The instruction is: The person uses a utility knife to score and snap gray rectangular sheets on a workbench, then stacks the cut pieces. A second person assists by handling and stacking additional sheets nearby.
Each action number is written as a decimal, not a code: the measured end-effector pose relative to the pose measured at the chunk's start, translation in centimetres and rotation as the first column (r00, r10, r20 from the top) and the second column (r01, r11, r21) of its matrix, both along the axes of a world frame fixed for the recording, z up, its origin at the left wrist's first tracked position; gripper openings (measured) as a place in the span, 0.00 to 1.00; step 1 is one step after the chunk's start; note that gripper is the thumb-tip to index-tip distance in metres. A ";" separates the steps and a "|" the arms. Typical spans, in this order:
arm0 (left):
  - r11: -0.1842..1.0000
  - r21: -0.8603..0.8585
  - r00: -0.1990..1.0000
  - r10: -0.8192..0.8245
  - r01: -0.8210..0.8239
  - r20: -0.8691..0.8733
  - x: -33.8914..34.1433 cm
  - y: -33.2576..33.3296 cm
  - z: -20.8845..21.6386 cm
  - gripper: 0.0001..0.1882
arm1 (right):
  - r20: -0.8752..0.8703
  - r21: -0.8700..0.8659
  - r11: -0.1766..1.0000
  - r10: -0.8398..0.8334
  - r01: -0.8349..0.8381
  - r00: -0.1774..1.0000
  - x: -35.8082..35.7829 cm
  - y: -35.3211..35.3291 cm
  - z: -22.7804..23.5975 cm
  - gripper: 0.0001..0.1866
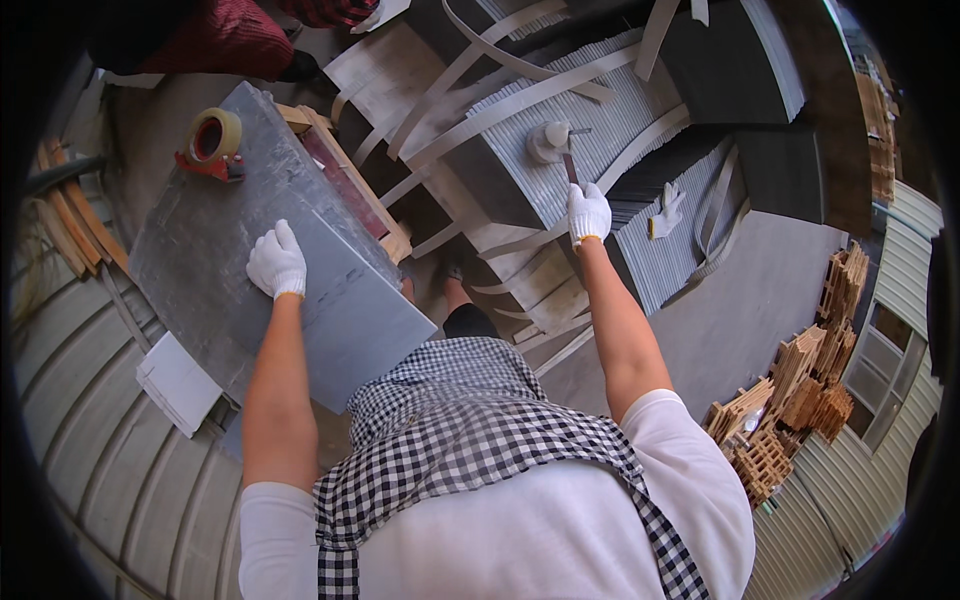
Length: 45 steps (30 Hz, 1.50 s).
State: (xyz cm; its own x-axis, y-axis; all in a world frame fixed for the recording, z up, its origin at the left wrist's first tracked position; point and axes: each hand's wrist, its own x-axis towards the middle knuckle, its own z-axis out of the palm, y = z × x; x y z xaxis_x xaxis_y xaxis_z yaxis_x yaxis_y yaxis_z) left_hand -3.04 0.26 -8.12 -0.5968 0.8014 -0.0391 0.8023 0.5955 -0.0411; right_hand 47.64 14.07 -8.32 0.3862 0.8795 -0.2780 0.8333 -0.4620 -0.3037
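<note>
My left hand (277,260), in a white knit glove, is closed over a flat grey sheet (365,315). The curled fingers hide whatever they may hold. That sheet lies on a larger, scuffed grey work surface (180,240). Out to the right, my right hand (589,212), gloved the same way, grips a narrow, flat-bladed tool (571,166); its exact kind is unclear. The tool's far end is beside a small white round container (546,142), which rests on a stack of grey sheets (520,185).
A tape dispenser (212,145) sits at the work surface's far left. A loose white glove (667,210) lies on another sheet stack (660,262). Pale straps (520,97) cross the stacks. Wooden pieces (780,400) are piled at right. Another person's red clothing (225,40) shows at top left.
</note>
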 end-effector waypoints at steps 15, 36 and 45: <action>0.998 0.058 0.999 0.035 -0.036 0.023 0.2 0.2 1.1 0.26 | -0.290 0.064 0.957 -0.254 0.284 0.923 -0.5 3.2 -2.2 0.30; 0.988 0.086 0.973 0.111 -0.131 0.203 0.4 0.1 3.1 0.26 | -0.837 -0.512 0.584 -0.173 -0.630 0.519 -21.0 -17.8 1.0 0.38; 0.721 0.663 0.919 -0.096 -0.201 0.383 0.0 -4.8 4.2 0.09 | -0.763 -0.493 0.669 -0.025 -0.556 0.646 -22.5 -18.7 4.5 0.25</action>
State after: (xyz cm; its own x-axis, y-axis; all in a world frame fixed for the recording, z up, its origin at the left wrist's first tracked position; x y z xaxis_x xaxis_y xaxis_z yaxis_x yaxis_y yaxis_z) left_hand -3.04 -4.58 -3.97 -0.6958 0.6625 0.2773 0.6315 0.3804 0.6756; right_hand 25.19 -4.67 -3.85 -0.3850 0.3726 -0.8443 0.6364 -0.5554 -0.5353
